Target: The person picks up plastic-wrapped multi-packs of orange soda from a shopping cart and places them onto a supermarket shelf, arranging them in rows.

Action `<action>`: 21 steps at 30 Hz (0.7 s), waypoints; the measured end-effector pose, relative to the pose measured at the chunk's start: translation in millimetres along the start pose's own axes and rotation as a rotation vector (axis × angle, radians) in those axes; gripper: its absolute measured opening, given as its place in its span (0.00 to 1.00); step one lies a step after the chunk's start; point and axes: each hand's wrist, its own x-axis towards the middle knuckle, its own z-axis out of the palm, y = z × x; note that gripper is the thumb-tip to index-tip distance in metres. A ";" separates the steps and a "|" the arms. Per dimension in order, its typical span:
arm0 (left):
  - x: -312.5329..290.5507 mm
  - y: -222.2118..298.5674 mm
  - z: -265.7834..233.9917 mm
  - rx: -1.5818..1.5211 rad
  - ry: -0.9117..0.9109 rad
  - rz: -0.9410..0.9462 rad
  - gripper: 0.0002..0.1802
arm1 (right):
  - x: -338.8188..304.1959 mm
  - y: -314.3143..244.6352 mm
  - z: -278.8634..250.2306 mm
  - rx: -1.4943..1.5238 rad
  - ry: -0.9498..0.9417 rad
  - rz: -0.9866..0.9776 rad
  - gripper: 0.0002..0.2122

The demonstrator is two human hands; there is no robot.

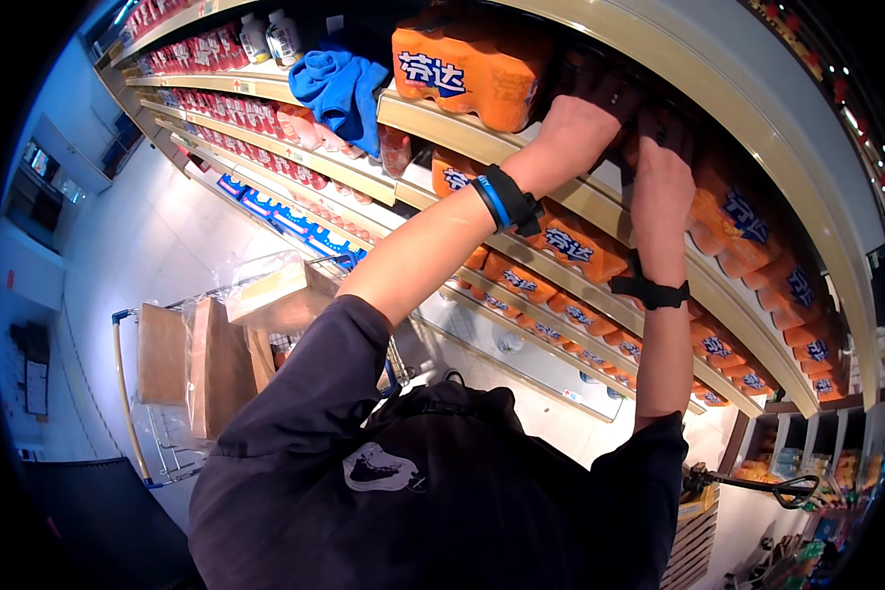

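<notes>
Both my hands reach side by side into the dark recess of an upper shelf. My left hand (585,113) wears a ring, and its fingers bend down in deep shadow beside an orange shrink-wrapped pack of drink cans (472,74). My right hand (664,167) is just to its right, with its fingers curled in the same shadow. Whatever lies under the fingers is too dark to make out. To the right of my right wrist is another orange can pack (733,211). Black bands circle both wrists; the left one also has a blue band (494,202).
A blue cloth (339,88) hangs over the shelf edge (433,123) at left, near two white bottles (270,39). Lower shelves hold orange can packs (575,241) and rows of red cans (211,108). A wire cart with cardboard boxes (221,364) stands at my left.
</notes>
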 end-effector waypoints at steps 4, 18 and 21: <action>-0.7 -8.7 15.7 0.029 0.038 0.043 0.33 | 10.1 4.5 11.4 -0.012 0.332 -0.130 0.20; 5.8 7.2 -12.3 -0.098 -0.794 -0.335 0.19 | -1.9 -1.5 -13.2 0.121 -0.300 0.092 0.19; -10.3 24.0 -22.1 -0.184 -0.520 -0.352 0.17 | -21.5 -11.4 -16.1 0.297 -0.005 0.020 0.12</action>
